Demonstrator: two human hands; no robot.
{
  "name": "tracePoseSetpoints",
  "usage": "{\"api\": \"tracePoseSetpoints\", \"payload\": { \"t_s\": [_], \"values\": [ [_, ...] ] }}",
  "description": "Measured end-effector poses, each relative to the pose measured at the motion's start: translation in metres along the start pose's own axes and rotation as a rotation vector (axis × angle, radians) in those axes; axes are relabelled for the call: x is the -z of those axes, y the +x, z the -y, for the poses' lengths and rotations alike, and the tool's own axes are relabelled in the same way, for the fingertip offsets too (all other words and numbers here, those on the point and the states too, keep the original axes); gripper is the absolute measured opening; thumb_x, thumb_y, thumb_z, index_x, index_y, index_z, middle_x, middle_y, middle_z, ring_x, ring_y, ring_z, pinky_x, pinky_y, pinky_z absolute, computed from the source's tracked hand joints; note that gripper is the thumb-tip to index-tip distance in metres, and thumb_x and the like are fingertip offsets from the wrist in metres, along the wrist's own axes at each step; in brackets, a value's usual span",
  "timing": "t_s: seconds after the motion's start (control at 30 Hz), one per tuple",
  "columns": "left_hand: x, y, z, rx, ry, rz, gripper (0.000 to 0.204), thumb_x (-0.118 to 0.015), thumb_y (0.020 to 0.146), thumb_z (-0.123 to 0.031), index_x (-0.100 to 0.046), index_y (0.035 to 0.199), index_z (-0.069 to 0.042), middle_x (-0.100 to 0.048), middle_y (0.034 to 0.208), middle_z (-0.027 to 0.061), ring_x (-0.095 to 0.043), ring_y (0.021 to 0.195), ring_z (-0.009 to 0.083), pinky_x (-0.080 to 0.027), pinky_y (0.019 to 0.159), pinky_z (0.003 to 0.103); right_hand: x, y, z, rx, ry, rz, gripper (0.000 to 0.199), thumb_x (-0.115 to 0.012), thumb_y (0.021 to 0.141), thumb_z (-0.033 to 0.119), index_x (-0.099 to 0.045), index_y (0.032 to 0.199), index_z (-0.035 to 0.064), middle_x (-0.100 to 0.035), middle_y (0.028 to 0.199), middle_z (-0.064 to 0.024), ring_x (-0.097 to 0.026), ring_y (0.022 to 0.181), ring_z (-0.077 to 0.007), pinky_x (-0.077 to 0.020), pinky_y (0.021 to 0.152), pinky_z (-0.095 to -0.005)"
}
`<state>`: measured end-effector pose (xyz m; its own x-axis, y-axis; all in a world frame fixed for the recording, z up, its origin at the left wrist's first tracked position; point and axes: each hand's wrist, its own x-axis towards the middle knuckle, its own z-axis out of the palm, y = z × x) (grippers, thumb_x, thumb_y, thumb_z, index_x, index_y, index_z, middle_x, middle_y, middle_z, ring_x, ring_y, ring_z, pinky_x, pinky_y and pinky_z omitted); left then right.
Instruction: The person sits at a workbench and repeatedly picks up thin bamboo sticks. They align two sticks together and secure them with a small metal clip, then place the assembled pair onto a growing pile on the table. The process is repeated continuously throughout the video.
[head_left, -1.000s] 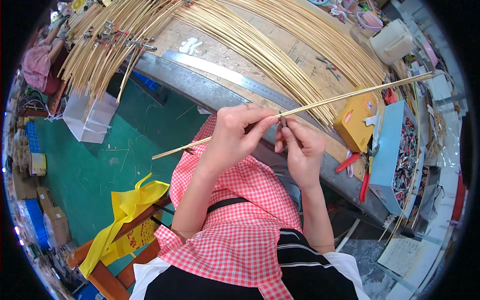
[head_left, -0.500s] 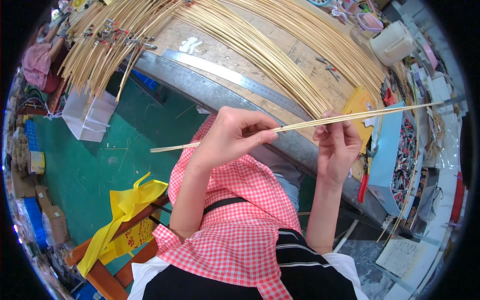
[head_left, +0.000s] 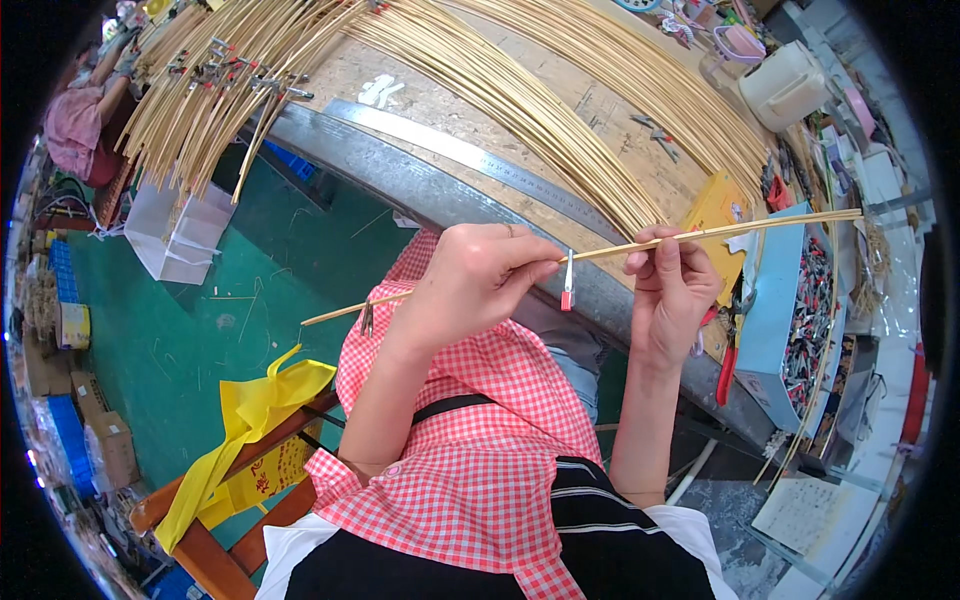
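Sliding farther apart along the thin bamboo strip point(head_left: 700, 234), the raised left hand point(head_left: 470, 285) and right hand point(head_left: 672, 285) both pinch it, fingers closed, beside a small clip point(head_left: 567, 287).

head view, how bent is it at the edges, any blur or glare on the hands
Head view: strong fisheye, black corners, the steel ruler curving along the bench; even light, no hard glare; left hand, right hand and bamboo strip are sharp, the rim clutter smeared.
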<state>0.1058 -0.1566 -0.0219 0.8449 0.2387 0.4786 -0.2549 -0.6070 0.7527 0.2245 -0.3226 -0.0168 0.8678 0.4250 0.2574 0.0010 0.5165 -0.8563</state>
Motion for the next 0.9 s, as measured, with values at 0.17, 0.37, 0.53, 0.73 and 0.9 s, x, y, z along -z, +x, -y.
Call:
{"api": "tracePoseSetpoints", "payload": {
  "t_s": [0.17,0.37,0.53,0.73,0.9],
  "values": [
    [0.004,0.0,0.003,0.063,-0.076,-0.05,0.014,-0.065,0.08,-0.001,-0.07,0.094,-0.001,-0.07,0.078,0.0083,-0.067,0.071,0.0139,-0.051,0.062,0.025,0.0,0.0,-0.002,0.004,0.004,-0.008,0.012,-0.058,0.09,0.005,-0.061,0.097,-0.0034,-0.066,0.087,-0.0169,-0.063,0.065,-0.0161,-0.0549,0.06,-0.0265],
    [0.037,-0.001,0.008,0.232,-0.252,-0.268,0.018,-0.057,0.09,-0.007,-0.068,0.098,0.003,-0.07,0.085,0.0115,-0.067,0.079,0.0152,-0.052,0.07,0.026,0.008,0.0,-0.009,-0.019,0.083,-0.058,0.011,-0.059,0.09,0.006,-0.062,0.096,-0.0026,-0.066,0.089,-0.0164,-0.064,0.067,-0.0158,-0.0555,0.06,-0.027],
    [0.043,-0.002,0.001,0.194,-0.208,-0.322,0.017,-0.057,0.089,-0.005,-0.067,0.099,0.004,-0.07,0.088,0.0129,-0.067,0.083,0.0168,-0.052,0.073,0.027,0.0,-0.003,-0.014,-0.049,0.077,-0.026,0.01,-0.058,0.089,0.005,-0.062,0.095,-0.0026,-0.066,0.089,-0.0166,-0.064,0.067,-0.0168,-0.0562,0.061,-0.0277],
    [0.032,0.002,-0.021,-0.029,0.0,-0.226,0.021,-0.066,0.077,0.002,-0.068,0.098,0.0,-0.07,0.089,0.0116,-0.067,0.081,0.0193,-0.051,0.071,0.026,-0.029,-0.023,-0.023,-0.141,-0.102,0.051,0.008,-0.059,0.087,-0.001,-0.065,0.092,-0.004,-0.067,0.088,-0.0139,-0.065,0.071,-0.0158,-0.0559,0.065,-0.0268],
    [0.011,0.0,-0.032,-0.149,0.085,-0.2,0.024,-0.072,0.07,-0.001,-0.07,0.093,-0.003,-0.066,0.078,0.0108,-0.066,0.073,0.0218,-0.052,0.062,0.028,-0.047,-0.046,-0.038,-0.058,-0.276,0.184,0.007,-0.063,0.083,-0.004,-0.067,0.088,-0.0049,-0.067,0.082,-0.0065,-0.062,0.074,-0.0108,-0.0507,0.065,-0.0226]
  ]
}}
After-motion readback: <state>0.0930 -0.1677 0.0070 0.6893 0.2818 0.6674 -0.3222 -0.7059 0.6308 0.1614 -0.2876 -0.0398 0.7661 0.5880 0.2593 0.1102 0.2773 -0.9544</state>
